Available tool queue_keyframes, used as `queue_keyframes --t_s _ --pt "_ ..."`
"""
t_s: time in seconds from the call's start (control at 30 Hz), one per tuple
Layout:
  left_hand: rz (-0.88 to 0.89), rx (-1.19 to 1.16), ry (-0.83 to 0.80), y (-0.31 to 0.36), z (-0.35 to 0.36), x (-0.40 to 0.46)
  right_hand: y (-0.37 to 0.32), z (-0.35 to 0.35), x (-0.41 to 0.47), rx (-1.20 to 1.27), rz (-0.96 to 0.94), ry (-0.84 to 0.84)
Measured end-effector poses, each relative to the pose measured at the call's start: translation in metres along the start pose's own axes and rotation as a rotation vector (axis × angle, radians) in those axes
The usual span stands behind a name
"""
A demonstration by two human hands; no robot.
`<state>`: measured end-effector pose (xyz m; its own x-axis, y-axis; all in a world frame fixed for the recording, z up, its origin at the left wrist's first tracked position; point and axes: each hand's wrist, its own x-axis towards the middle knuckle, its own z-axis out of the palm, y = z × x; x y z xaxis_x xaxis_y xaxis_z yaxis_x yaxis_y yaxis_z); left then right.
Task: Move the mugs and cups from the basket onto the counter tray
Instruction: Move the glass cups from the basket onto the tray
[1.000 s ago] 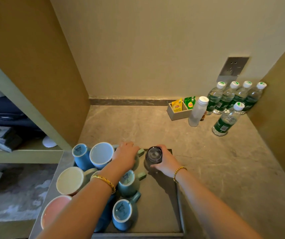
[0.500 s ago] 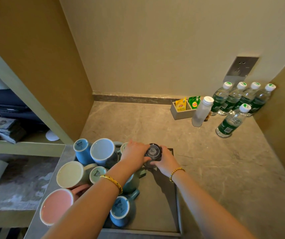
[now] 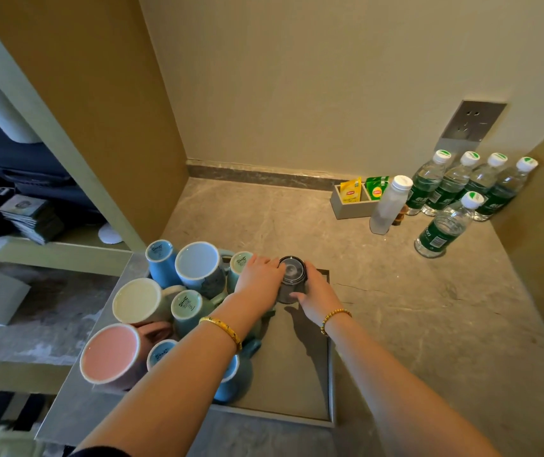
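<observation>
On the counter tray (image 3: 316,384) I count about nine upturned mugs (image 3: 194,275) crowding its left half. My left hand (image 3: 259,278) and right hand (image 3: 313,291) together clasp a dark glass cup (image 3: 292,275), inverted at the tray's far edge. No basket visible; remaining count unknown.

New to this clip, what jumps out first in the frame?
Both hands meet at the tray's far end, left hand and right hand closed around a dark glass cup standing on the tray. To the left crowds a cluster of upturned pastel mugs, the pink mug nearest. Far right, five green-labelled water bottles stand in the counter corner.
</observation>
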<state>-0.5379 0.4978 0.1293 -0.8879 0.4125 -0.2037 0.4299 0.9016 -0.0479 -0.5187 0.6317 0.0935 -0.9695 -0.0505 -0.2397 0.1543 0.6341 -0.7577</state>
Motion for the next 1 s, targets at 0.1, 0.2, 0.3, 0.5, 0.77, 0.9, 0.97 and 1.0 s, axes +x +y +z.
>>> queue_keyframes --t_s 0.1,0.2,0.3,0.5,0.77,0.9,0.97,1.0 --pt "-0.011 -0.037 -0.03 0.003 0.002 -0.003 -0.004 -0.004 0.001 0.033 -0.024 -0.028" --pt "-0.046 -0.135 -0.092 0.004 0.003 -0.007 -0.007 -0.005 0.004 0.046 -0.017 -0.049" --pt "-0.037 -0.203 -0.142 0.0 0.004 -0.007 -0.006 -0.008 0.01 0.021 -0.016 -0.063" --pt "-0.007 -0.25 -0.137 -0.002 0.005 -0.008 -0.001 -0.011 0.01 -0.024 -0.041 -0.047" --pt "0.028 -0.092 -0.133 0.002 0.009 -0.01 0.0 -0.006 -0.001 -0.038 -0.045 0.051" --pt "0.016 -0.036 -0.13 0.006 0.007 -0.013 -0.008 -0.01 0.002 -0.071 0.012 -0.018" --pt "0.01 -0.051 -0.052 0.004 0.0 -0.018 -0.014 -0.014 0.001 -0.214 0.023 -0.06" --pt "-0.018 -0.098 0.034 0.001 -0.005 -0.021 -0.018 -0.017 0.001 -0.283 0.002 -0.048"
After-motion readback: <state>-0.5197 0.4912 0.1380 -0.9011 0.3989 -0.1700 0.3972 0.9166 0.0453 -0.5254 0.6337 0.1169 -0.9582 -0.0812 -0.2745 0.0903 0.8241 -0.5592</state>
